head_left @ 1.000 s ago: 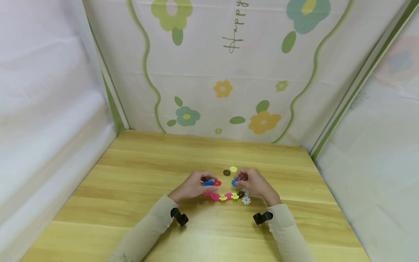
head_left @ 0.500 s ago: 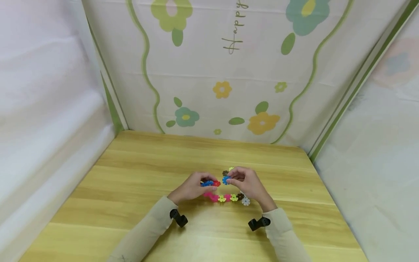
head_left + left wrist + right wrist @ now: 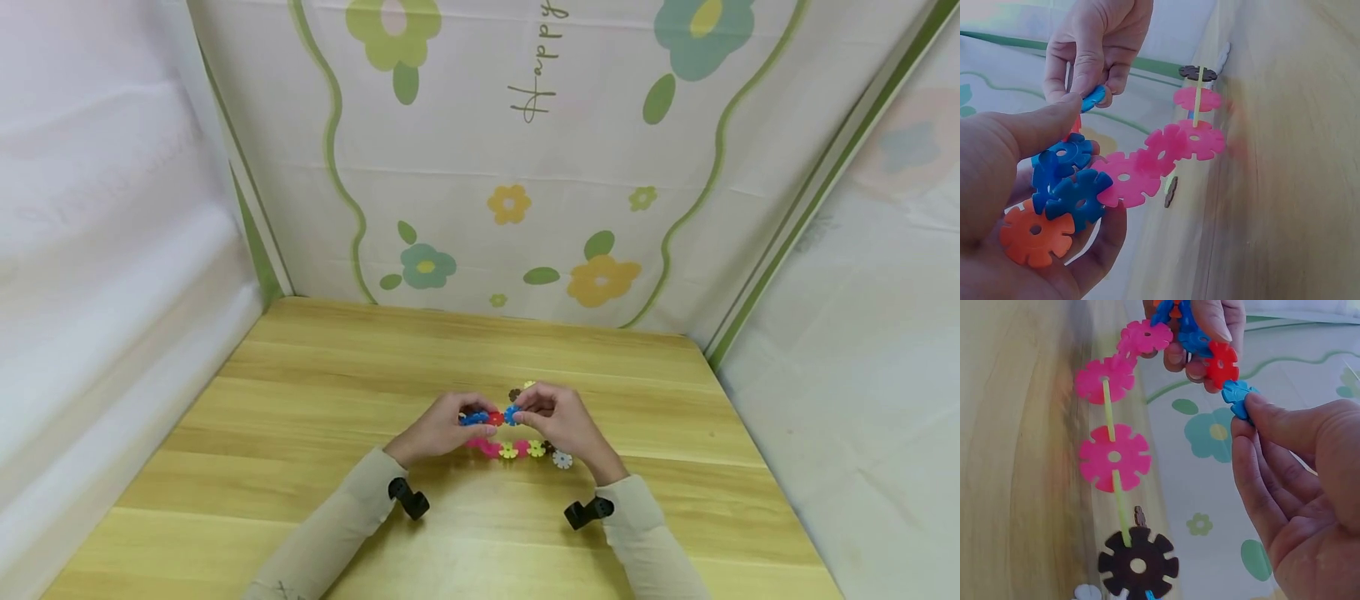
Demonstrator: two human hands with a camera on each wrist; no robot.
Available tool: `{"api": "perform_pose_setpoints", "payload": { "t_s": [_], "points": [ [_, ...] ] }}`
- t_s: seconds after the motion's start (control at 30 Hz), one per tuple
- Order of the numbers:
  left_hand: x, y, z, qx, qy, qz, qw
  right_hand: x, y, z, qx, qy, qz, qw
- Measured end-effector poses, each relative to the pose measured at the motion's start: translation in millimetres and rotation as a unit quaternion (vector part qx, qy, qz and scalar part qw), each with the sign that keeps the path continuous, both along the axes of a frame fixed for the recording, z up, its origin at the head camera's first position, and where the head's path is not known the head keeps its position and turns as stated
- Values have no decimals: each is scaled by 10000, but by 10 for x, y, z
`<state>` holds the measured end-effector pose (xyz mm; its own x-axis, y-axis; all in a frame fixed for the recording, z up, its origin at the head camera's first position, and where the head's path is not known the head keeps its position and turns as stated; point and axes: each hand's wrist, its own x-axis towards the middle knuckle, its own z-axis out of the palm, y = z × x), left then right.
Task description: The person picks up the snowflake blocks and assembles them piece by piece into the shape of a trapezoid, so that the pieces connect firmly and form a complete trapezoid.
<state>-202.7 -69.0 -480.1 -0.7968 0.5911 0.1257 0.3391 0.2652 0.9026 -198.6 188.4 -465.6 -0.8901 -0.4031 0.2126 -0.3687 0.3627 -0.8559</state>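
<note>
My left hand (image 3: 442, 427) grips a chain of slotted snowflake discs. In the left wrist view an orange disc (image 3: 1016, 240) lies against the palm, joined to several blue discs (image 3: 1088, 181). Pink discs (image 3: 1110, 172) branch off from these. A red disc (image 3: 1224, 362) sticks out past the left thumb. My right hand (image 3: 561, 421) pinches a light blue disc (image 3: 1235, 394) between thumb and fingers, its edge right at the red disc's rim. The chain runs on through yellow discs (image 3: 507, 454) to a brown disc (image 3: 1116, 559).
A white disc (image 3: 562, 461) sits at the chain's right end. Beyond the right fingers lie a loose brown disc (image 3: 514, 395) and a yellow disc (image 3: 529, 385), partly covered. Everything is on or over a wooden table (image 3: 337, 350), with white cloth walls (image 3: 450, 150) around it.
My right hand has moved left with the light blue disc, from a gap away up to the red disc. The left hand has stayed nearly still with the chain.
</note>
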Motion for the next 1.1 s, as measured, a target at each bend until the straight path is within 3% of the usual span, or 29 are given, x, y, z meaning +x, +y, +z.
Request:
{"api": "perform_pose_setpoints", "payload": {
  "t_s": [0.3, 0.57, 0.73, 0.87, 1.1],
  "points": [
    [30, 4, -23, 48, 148, 94, 9998, 57, -149, -103, -55, 365, -367, 9986],
    [13, -43, 30, -174, 63, 238, 9995, 2, -3, -7, 347, -208, -232, 9989],
    [-4, -77, 73, -292, -9, 350, 9990, -69, 321, 120, 1009, -244, -375, 9939],
    [-31, -69, 54, -329, -52, 293, 9990, -52, 586, 142, 1762, -388, -315, 9831],
    [-58, -90, 20, -320, -29, 253, 9992, -12, 736, -116, 2339, -576, -83, 9705]
  ]
}}
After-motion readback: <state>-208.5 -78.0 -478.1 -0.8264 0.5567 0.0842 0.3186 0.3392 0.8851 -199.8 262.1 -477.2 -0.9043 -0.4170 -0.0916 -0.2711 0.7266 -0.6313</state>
